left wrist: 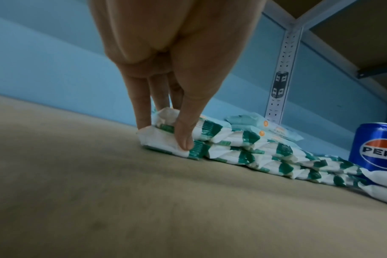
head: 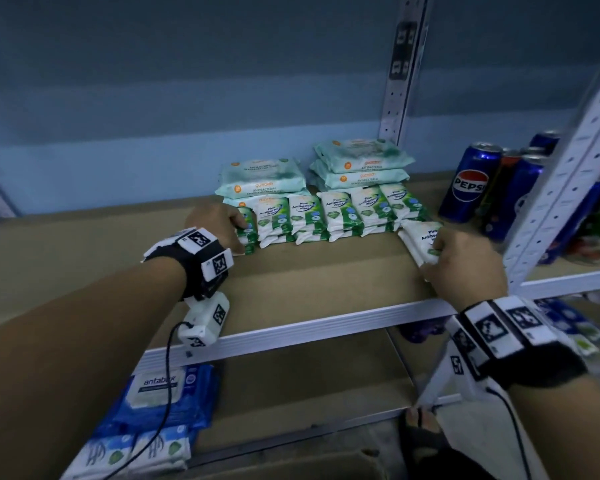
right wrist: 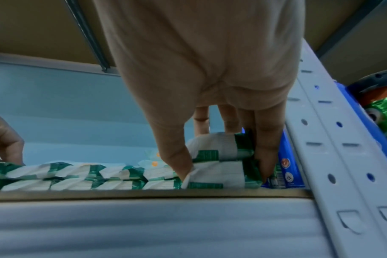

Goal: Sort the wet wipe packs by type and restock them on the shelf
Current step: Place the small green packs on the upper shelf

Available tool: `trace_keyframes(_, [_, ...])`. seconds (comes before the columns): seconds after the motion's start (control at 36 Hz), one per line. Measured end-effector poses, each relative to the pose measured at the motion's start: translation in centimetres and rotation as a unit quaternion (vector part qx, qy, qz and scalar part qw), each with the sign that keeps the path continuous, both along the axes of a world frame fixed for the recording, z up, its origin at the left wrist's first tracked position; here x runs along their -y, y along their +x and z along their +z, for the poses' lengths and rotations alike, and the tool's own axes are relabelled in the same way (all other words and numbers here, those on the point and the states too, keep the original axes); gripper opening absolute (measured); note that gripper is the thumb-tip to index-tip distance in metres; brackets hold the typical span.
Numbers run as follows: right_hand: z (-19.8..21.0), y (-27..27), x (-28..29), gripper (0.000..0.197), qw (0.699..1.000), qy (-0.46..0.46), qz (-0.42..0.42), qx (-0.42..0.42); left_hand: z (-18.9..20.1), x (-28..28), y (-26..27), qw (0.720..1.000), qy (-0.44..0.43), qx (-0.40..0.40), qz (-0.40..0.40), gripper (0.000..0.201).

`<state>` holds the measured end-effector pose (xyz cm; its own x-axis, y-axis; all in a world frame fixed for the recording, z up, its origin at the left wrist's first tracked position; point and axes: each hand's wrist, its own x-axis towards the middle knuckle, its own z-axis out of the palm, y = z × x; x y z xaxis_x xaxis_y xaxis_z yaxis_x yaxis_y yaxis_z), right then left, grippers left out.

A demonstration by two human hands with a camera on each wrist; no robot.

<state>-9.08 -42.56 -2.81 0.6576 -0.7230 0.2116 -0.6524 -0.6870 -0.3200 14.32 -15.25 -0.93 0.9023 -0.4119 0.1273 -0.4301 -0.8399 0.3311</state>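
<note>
Restocking the green row: my right hand (head: 465, 261) pinches two stacked green-and-white packs (right wrist: 219, 167) at the row's right end on the shelf (head: 326, 282); my left hand (left wrist: 166, 87) pinches the leftmost stack (left wrist: 166, 141). Next, I judge, slide both inward. Only the right wrist view shows two packs held

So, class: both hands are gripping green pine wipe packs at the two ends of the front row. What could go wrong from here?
1. The right hand holds its packs near the Pepsi can; sliding them could knock it.
2. The left hand pushing the end stack might topple the two-high row.
</note>
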Motion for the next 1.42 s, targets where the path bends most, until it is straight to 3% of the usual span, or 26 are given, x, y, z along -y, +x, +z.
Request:
trace_keyframes(0.39, [1.4, 1.2, 2.0, 0.040, 0.998, -0.010, 0.053, -0.030, 0.0, 0.9, 1.6, 0.999, -0.034, -0.029, -0.027, 0.038])
trace_keyframes(0.58, [1.8, -0.8, 0.9, 0.096, 0.988, -0.001, 0.121, -0.100, 1.2, 0.3, -1.5, 0.999, -0.019, -0.045, -0.018, 0.072])
trace_keyframes(0.72, [3.0, -3.6, -1.8, 0.066, 0.979, -0.042, 0.199, -0.002, 2.9, -1.8, -5.2, 0.999, -0.017, -0.020, -0.034, 0.051])
trace_keyframes(0.81, [3.1, -5.0, -4.4, 0.052, 0.972, -0.038, 0.230, -0.010, 3.4, -3.4, -7.9, 0.998, -0.008, -0.019, -0.053, 0.044])
trace_keyframes(0.92, [2.0, -6.9, -7.9, 0.043, 0.958, -0.023, 0.283, -0.031, 3.1, -5.4, -12.2, 0.991, -0.031, -0.078, -0.106, 0.025])
trace_keyframes(1.03, [-0.7, -8.7, -11.2, 0.033, 0.952, 0.029, 0.304, -0.037, 0.9, -7.6, -16.2, 0.981, -0.041, -0.116, -0.148, 0.019])
trace_keyframes(1.14, [-5.0, -10.5, -14.6, 0.029, 0.934, 0.074, 0.326, -0.126, -2.9, -9.7, -19.5, 0.972, -0.012, -0.156, -0.175, 0.022])
trace_keyframes(1.36, [-14.8, -12.9, -19.3, 0.018, 0.880, 0.136, 0.332, -0.311, -14.7, -11.5, -24.3, 0.930, 0.052, -0.322, -0.169, 0.025])
trace_keyframes(1.42, [-17.4, -13.3, -20.1, 0.024, 0.859, 0.155, 0.328, -0.361, -17.8, -11.8, -25.4, 0.925, 0.068, -0.343, -0.148, 0.023])
